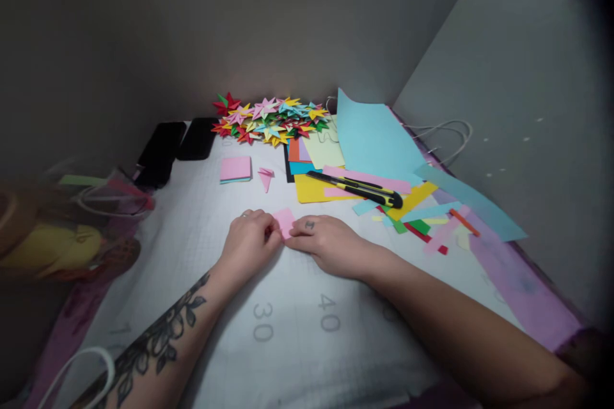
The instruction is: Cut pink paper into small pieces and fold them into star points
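A small pink paper square (284, 222) lies between my two hands near the middle of the mat. My left hand (253, 238) pinches its left edge with curled fingers. At its lower right side, my right hand (322, 243) holds the paper between thumb and fingers. Just beyond my left hand rests a folded pink piece (266, 179) with a pointed lower end. To its left sits a stack of pink squares (235, 169) with a bluish layer underneath.
Folded paper stars (268, 120) are heaped at the back. A black-and-yellow cutter (364, 190) lies on coloured sheets, near paper strips (426, 220) and a large blue sheet (374, 140). Two dark phones (197, 139) lie back left. A white cable (108, 364) loops at lower left.
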The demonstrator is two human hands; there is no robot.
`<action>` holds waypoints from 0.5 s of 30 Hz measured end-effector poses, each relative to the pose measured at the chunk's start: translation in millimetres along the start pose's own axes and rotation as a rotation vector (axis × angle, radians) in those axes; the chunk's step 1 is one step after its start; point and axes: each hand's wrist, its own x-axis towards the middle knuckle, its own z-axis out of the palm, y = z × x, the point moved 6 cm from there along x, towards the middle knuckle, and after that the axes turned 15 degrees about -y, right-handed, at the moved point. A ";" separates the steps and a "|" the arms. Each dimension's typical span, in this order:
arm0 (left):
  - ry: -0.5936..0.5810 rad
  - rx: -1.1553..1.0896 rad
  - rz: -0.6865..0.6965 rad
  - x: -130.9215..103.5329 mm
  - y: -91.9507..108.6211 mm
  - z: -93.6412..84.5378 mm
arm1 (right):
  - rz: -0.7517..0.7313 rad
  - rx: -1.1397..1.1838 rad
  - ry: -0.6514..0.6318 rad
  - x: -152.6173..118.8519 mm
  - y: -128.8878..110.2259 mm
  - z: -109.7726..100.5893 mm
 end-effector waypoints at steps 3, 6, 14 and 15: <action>-0.006 0.000 -0.024 -0.5 -0.1 -0.4 | 0.013 -0.032 -0.040 2.3 -3.0 1.8; 0.009 -0.059 -0.012 -1.0 -4.6 -1.1 | 0.061 -0.073 -0.082 6.9 -7.1 4.7; 0.043 -0.157 0.036 -0.9 -20.1 1.5 | 0.111 -0.037 -0.077 13.0 -7.1 9.3; 0.042 -0.152 0.041 -1.2 -19.9 1.6 | 0.096 -0.019 -0.064 10.8 -5.9 8.8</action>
